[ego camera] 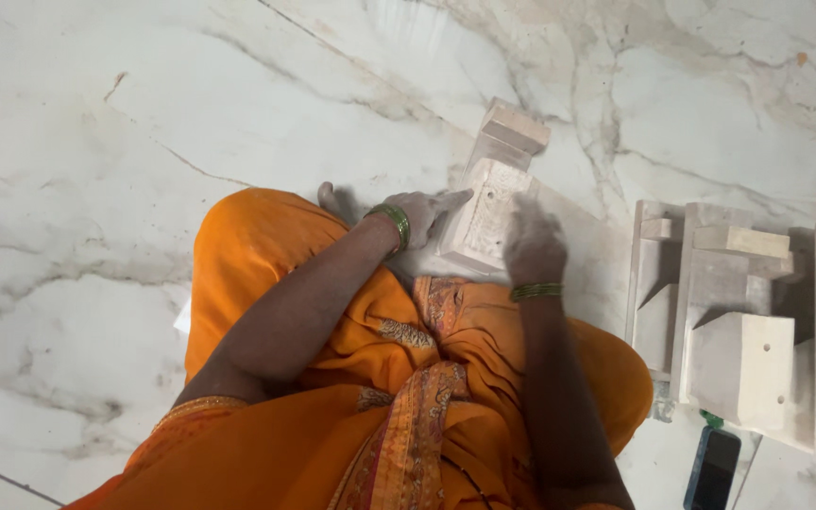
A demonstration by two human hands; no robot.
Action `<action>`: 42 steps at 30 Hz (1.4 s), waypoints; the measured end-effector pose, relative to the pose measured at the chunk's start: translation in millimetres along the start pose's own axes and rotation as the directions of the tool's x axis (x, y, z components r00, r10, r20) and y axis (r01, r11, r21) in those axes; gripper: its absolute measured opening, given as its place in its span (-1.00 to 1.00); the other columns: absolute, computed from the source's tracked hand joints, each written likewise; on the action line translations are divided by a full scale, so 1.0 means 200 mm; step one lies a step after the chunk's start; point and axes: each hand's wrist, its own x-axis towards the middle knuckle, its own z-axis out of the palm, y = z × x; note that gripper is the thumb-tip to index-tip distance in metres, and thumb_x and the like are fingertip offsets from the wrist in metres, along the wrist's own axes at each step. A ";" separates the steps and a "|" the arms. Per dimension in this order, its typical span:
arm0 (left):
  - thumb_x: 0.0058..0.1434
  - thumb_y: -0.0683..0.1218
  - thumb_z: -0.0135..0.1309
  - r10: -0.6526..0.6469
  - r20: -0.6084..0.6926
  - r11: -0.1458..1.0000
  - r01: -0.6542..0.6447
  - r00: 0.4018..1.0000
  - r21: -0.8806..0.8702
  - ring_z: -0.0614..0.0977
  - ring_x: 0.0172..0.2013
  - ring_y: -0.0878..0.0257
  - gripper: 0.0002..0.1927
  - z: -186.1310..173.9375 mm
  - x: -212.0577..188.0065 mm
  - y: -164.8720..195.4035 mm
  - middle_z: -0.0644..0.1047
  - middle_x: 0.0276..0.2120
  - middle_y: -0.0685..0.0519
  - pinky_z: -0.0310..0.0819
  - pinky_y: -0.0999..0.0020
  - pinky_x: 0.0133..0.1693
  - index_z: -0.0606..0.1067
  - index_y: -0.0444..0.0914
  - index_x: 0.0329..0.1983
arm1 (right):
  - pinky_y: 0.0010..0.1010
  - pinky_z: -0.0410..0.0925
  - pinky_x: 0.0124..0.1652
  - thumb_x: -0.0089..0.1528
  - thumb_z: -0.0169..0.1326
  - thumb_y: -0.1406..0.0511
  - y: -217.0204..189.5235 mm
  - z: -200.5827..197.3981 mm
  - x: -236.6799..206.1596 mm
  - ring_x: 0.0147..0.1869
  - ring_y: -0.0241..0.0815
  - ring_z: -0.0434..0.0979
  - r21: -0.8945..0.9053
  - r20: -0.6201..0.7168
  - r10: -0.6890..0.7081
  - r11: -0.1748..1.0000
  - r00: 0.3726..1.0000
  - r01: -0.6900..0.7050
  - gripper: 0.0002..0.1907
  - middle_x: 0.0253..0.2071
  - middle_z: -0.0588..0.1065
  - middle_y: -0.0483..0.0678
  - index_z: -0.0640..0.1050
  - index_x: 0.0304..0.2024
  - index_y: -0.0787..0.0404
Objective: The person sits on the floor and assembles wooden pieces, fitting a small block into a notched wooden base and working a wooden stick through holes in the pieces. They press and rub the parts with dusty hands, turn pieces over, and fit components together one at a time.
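- Sitting on a white marble floor (96,142) with grey veins, in bright orange clothes (351,416) with a patterned edge.
- Holding a pale carved stone block (490,198) just past the knees, standing on the floor and leaning a little.
- Resting the left hand (424,213) against the left side of the block, fingers curled and one finger pointing along its face.
- Pressing the right hand (533,247) on the front of the block, near its lower right part; fingers blurred, so cannot tell if gripping or just rubbing.
- Wearing green bangles (395,225) on both wrists.
- Showing grey dust all over both hands.
- Showing a stepped top on the block and small carved marks down its front.
- Lying to the right, well apart from the hands: more pale stone pieces (743,321) packed side by side, with ledges and slanted cuts.
- Lying just below those pieces, at the bottom edge: a dark phone (712,469) with a small green thing touching its top.
- Peeking out behind the left wrist: part of a dusty foot (332,200).
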 end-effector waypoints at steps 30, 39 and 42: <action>0.21 -0.29 -0.12 -0.022 -0.022 0.998 0.023 1.000 0.065 0.59 0.08 0.08 -0.18 -0.02 0.03 0.04 0.35 0.32 -0.01 0.51 0.15 0.06 0.10 0.25 0.46 | -0.18 0.47 -0.01 0.44 -0.02 0.21 0.02 0.01 0.15 -0.07 0.01 0.61 0.159 -0.189 -0.069 0.982 0.980 0.099 -0.72 -0.10 0.63 0.06 0.65 -0.06 0.22; 0.34 -0.25 -0.16 -0.032 0.034 0.998 0.031 0.999 0.048 0.58 0.12 0.04 -0.25 0.00 0.03 0.01 0.46 0.27 -0.01 0.51 0.15 0.11 0.14 0.22 0.53 | -0.32 0.55 -0.13 0.32 0.15 0.19 -0.03 -0.01 0.19 -0.19 -0.17 0.69 0.435 0.007 -0.039 0.900 0.999 0.032 -0.80 -0.17 0.64 -0.03 0.65 -0.16 0.17; 0.33 -0.23 -0.17 -0.015 -0.009 0.999 0.016 1.000 0.044 0.56 0.14 0.09 -0.30 0.01 0.06 0.01 0.36 0.34 0.09 0.50 0.16 0.09 0.17 0.24 0.47 | -0.21 0.49 -0.13 0.33 0.18 0.23 0.06 -0.08 0.30 -0.18 0.03 0.63 0.119 -0.115 -0.118 0.984 0.986 0.131 -0.79 -0.27 0.62 0.05 0.65 -0.17 0.25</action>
